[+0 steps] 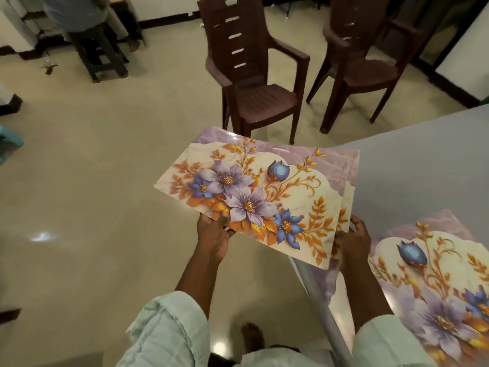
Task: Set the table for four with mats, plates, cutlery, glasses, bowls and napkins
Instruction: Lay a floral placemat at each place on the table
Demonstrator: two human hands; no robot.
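Left hand (215,234) and right hand (353,241) grip the stacked floral plastic mats (254,197) by their near edge — held level just beside the grey table (423,165), seemingly to lay next.

Three mats (254,197), two chairs (254,83).

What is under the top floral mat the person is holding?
Under the top floral mat, edges of at least one more mat show along its right side. How many are stacked cannot be seen; the top mat covers them.
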